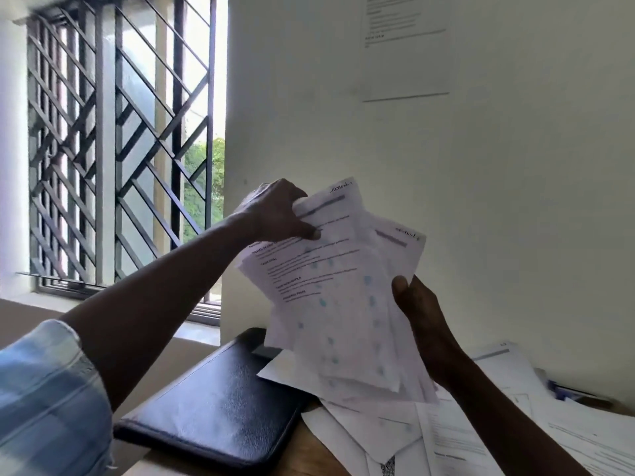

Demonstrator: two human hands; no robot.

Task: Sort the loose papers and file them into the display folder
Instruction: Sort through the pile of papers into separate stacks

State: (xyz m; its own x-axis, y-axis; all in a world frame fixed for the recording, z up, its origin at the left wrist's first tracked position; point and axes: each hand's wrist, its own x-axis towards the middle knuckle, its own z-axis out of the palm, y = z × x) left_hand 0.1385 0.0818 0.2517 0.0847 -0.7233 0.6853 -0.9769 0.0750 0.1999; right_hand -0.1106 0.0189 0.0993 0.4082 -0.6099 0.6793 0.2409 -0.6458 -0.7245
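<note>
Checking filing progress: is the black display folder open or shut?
Shut. The display folder lies flat on the desk, cover closed, no sleeves showing.

1. Sheaf of printed papers [338,286]: white, fanned, raised above the desk, tilted.
2. Loose papers [464,438]: scattered flat on the desk, overlapping.
3. Display folder [213,407]: black, closed, flat, left of the scattered papers, its right edge under them.
</note>
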